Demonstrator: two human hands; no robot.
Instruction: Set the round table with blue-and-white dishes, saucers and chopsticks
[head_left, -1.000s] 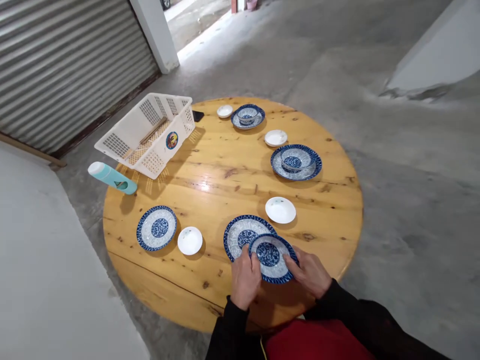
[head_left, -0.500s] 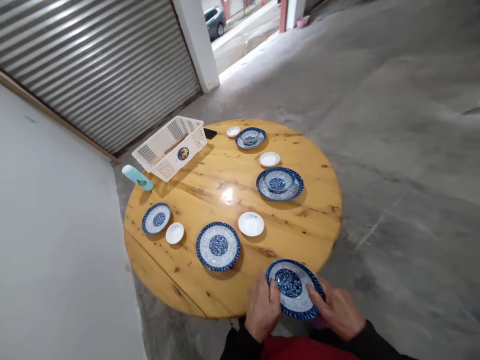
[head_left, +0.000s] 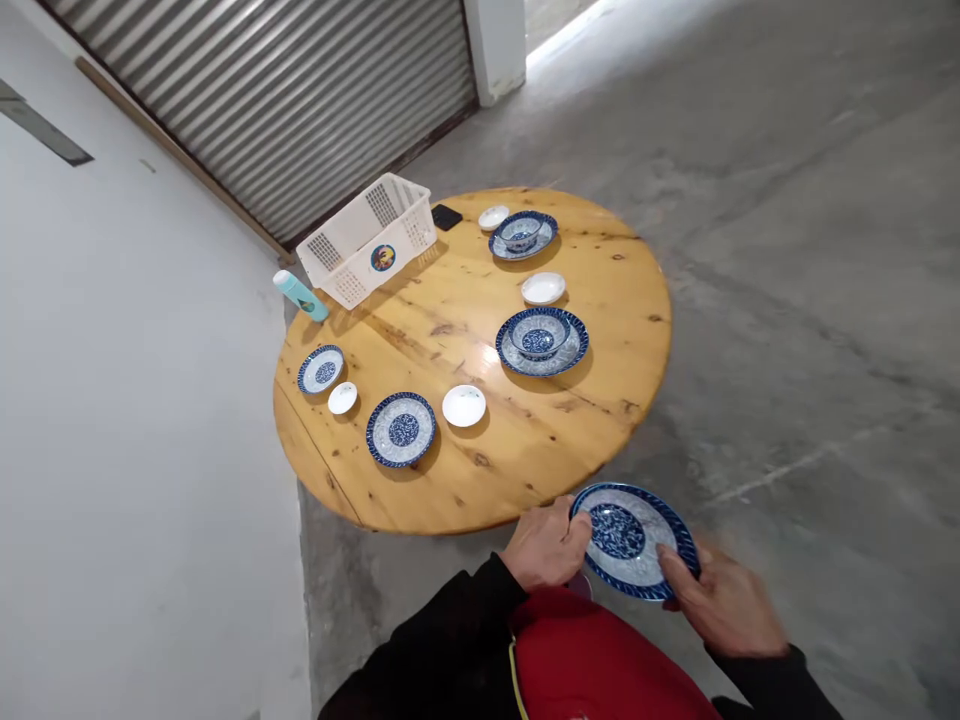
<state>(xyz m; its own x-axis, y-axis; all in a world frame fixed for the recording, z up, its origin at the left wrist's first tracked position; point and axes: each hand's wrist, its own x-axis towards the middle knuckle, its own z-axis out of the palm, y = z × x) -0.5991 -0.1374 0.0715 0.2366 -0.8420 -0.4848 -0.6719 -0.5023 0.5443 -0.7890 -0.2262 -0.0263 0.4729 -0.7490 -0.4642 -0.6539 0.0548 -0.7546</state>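
Note:
I hold a blue-and-white patterned plate (head_left: 630, 538) with both hands, off the near right edge of a round wooden table (head_left: 600, 270). My left hand (head_left: 546, 545) grips its left rim and my right hand (head_left: 720, 600) grips its right rim. On the table lie a similar plate (head_left: 400, 429) with a small white dish (head_left: 463, 405) beside it, and a smaller blue plate (head_left: 320, 369) with a white dish (head_left: 342, 397) at the left edge. Two blue plates carry bowls: one in the middle right (head_left: 541, 340), one at the far side (head_left: 522, 233).
A white plastic basket (head_left: 367, 240) is tipped at the table's far left, beside a teal bottle (head_left: 300, 296) and a black phone (head_left: 446, 216). More white dishes (head_left: 543, 288) (head_left: 493, 217) lie nearby. A white wall and a metal shutter (head_left: 300, 90) stand left; concrete floor surrounds the table.
I lifted the plate off the one on the table and carried it back and to the right, beyond the table's edge. The view has pulled away from the table.

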